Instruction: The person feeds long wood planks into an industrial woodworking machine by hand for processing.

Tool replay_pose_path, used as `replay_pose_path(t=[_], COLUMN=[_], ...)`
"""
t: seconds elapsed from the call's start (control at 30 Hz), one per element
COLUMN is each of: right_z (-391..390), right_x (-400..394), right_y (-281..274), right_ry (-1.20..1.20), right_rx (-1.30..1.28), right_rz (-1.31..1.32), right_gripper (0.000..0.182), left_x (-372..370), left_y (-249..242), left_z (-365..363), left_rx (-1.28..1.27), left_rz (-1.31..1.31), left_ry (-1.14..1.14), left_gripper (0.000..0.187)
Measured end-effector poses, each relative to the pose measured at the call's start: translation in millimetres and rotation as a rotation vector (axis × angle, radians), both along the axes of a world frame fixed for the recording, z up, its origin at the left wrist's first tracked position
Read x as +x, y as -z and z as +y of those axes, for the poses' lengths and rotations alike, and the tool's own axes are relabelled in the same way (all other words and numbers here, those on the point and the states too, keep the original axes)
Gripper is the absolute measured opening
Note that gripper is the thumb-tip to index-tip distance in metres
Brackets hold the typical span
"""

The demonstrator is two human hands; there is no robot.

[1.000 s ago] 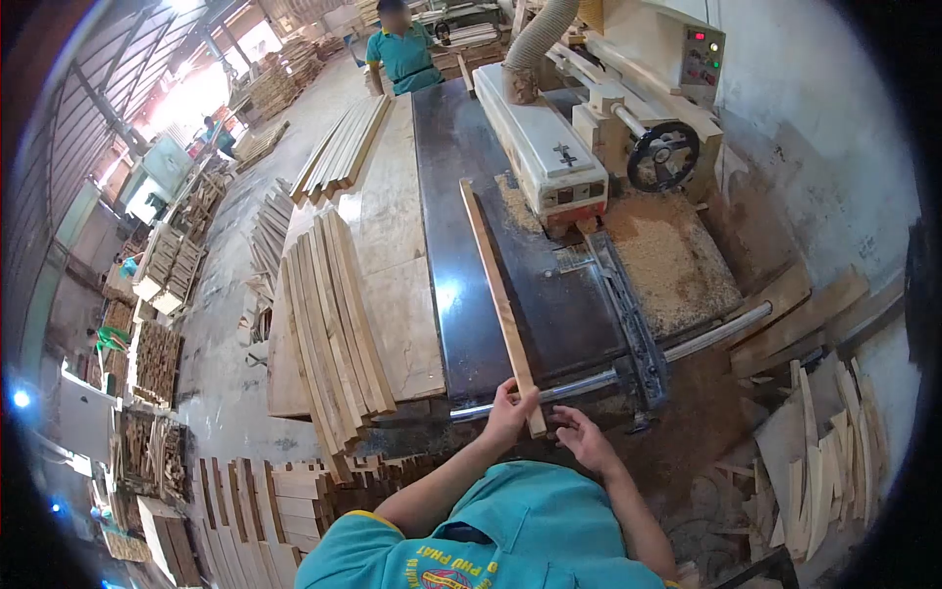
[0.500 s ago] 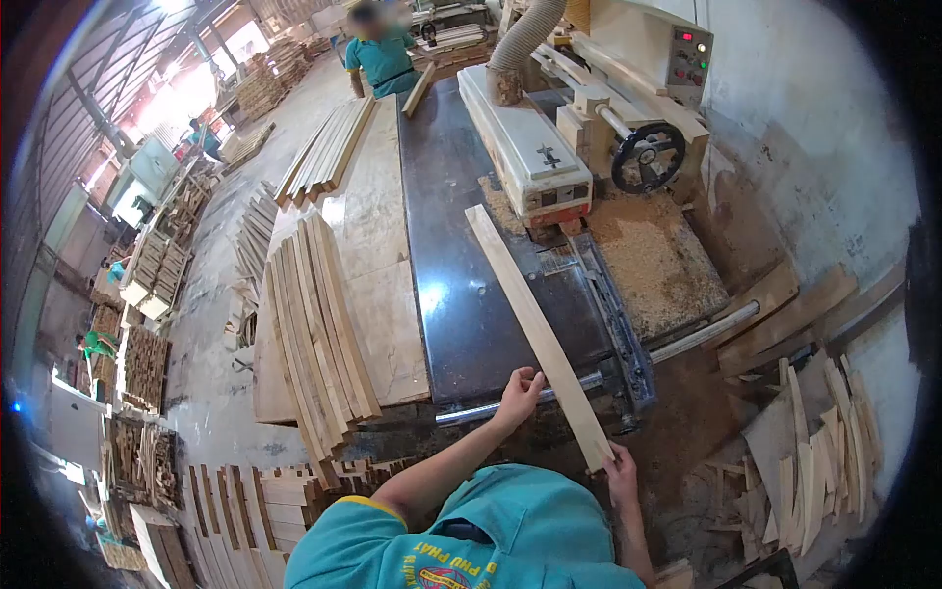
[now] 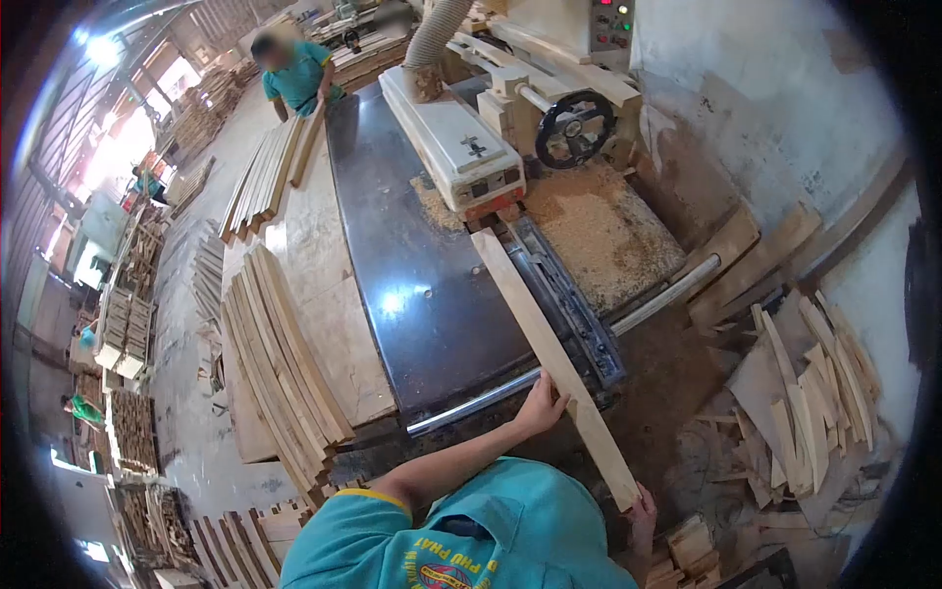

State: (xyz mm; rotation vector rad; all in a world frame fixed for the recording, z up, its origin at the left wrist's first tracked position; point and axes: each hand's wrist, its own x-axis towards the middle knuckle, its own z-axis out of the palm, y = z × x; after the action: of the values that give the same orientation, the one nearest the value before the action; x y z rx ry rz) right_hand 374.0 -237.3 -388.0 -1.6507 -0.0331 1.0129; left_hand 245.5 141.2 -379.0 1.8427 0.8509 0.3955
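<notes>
Left hand (image 3: 543,405) against board (image 3: 535,329), right hand (image 3: 643,518) at near end

1. The plank (image 3: 551,346) is pale, smooth, matt wood.
2. The machine table (image 3: 427,334) looks dark and glossy.
3. The round bar (image 3: 476,403) is shiny metal.
4. The shirt (image 3: 510,520) is matt cloth.
5. The sawdust (image 3: 599,221) looks matt and grainy.

A long, pale wooden board (image 3: 547,346) slants over the dark surface (image 3: 392,265), broad face up, its near end beyond the edge.
</notes>
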Motion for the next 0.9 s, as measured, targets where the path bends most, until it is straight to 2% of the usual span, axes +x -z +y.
replay_pose_path(t=[0.07,0.17,0.27,0.33,0.47,0.53,0.57,0.67,0.9], right_z=[-17.7,2.7,6.8,10.2,20.7,35.3,42.2,78.2,147.6], right_x=[7.2,1.0,7.8,8.0,15.6,19.0,21.1,25.4,21.7], right_y=[36.7,3.9,5.3,6.0,22.2,35.9,41.0,39.1,37.6], right_ry=[-0.056,0.106,0.102,0.097,0.000,-0.017,-0.039,-0.102,-0.080], right_rx=[0.105,0.051,0.095,0.111,0.134,0.100,0.068,0.122,0.191], right_rz=[-0.113,-0.048,-0.103,-0.069,-0.058,-0.062,-0.065,-0.057,0.044], right_gripper=[0.043,0.043,0.041,0.041,0.043,0.044,0.045,0.045,0.041], left_x=[12.7,31.1,44.4,51.1,60.1,63.1,65.7,68.7,68.1], left_y=[1.9,20.2,25.0,21.7,24.7,16.1,9.9,4.9,8.3], left_z=[-0.7,1.8,0.8,0.0,17.1,36.5,48.7,82.8,151.8], left_rx=[0.041,0.077,0.206,0.163,0.264,0.347,0.304,0.292,0.255], left_rz=[-0.032,-0.090,-0.115,0.080,0.170,0.335,0.377,0.433,0.424], left_ry=[0.004,-0.007,-0.041,-0.114,-0.192,-0.216,-0.220,-0.239,-0.247], left_gripper=[0.071,0.081,0.084,0.087,0.092,0.095,0.098,0.099,0.097])
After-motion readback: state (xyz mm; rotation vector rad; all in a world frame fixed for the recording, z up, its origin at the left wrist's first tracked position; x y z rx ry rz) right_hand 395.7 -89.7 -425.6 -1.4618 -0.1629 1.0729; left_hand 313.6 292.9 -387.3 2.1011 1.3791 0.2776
